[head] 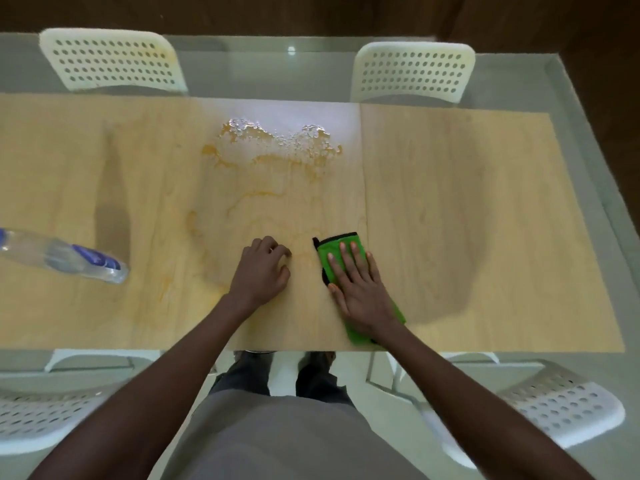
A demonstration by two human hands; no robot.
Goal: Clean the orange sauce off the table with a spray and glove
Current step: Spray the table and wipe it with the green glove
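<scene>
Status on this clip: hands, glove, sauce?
Right hand flat on green glove, not worn. Left hand curled, empty. Orange sauce unwiped, far side. Spray bottle left, clear.

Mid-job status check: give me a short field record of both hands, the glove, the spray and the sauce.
left hand: fingers curled, resting on the table, holding nothing
right hand: flat, fingers straight, pressing on the glove
glove: green with black trim, lying flat under the right hand, not worn
spray: clear bottle at far left, untouched
sauce: wet orange patch at the far middle, with fainter streaks nearer the hands
chairs: white, perforated, around the table
</scene>
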